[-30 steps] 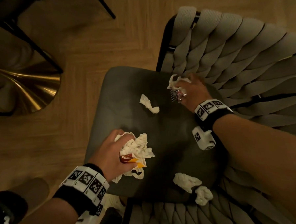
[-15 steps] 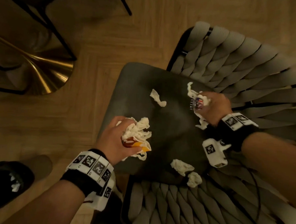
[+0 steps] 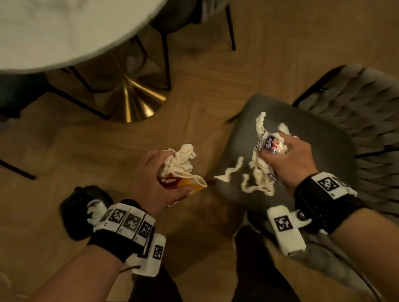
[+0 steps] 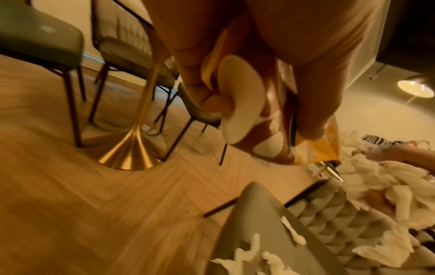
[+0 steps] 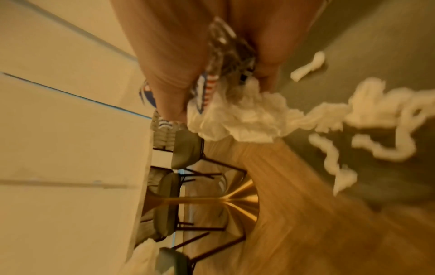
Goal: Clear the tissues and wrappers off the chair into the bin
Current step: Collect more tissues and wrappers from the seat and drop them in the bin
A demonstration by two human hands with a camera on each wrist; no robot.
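Head view: the left hand (image 3: 159, 183) grips white tissues (image 3: 180, 161) and a red and yellow wrapper (image 3: 183, 184), out over the wood floor (image 3: 55, 158) just beside the chair (image 3: 308, 126). The right hand (image 3: 291, 160) grips a shiny wrapper (image 3: 270, 144) and more tissues, above the chair's grey seat. Thin tissue strips (image 3: 255, 178) hang from that hand. A black bin (image 3: 81, 212) sits on the floor, near the left wrist.
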